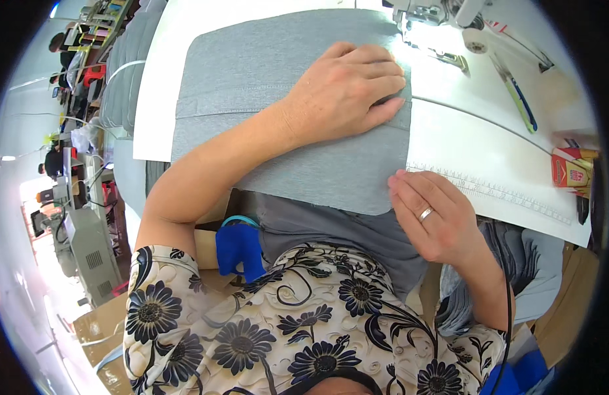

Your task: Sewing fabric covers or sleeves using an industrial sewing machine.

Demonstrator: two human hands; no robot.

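Note:
A large grey fabric piece (251, 66) with rounded corners and a seam across it lies on the white sewing table, its near edge hanging over the front. My left hand (354, 85) rests flat on the fabric close to its right edge, fingers stretched out and thumb apart. At the near right corner, my right hand (433, 214), with a ring on one finger, pinches the fabric's edge between thumb and fingertips. The lit needle area of a sewing machine (426, 36) stands just beyond the left fingertips, by the fabric's far right corner.
A ruler scale (495, 191) runs along the table's front right. Thread snips (520, 102) and a small red-and-yellow box (571, 172) lie at the right. Stacked grey pieces hang at left (123, 79) and below right (535, 263). Other people work far left.

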